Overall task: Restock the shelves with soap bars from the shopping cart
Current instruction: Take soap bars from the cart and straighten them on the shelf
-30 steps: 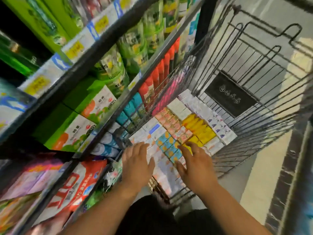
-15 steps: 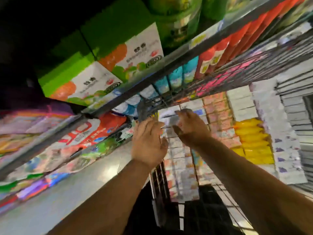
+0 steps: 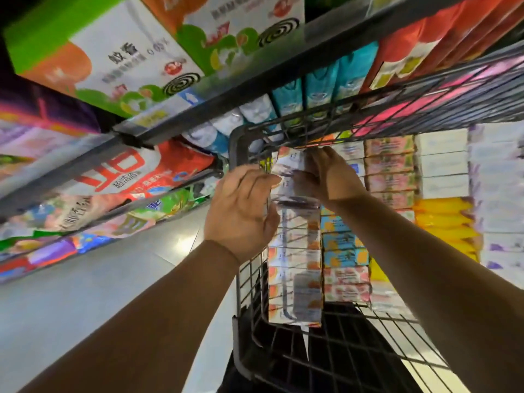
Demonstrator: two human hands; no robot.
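Two hands – left hand (image 3: 243,214) and right hand (image 3: 330,178) – now clasp the wrapped soap stack (image 3: 295,259), raised since half a second ago inside the shopping cart (image 3: 236,146).

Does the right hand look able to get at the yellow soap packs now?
Likely yes: the yellow soap packs lie uncovered in the cart near the right hand, though it grips a white pack.
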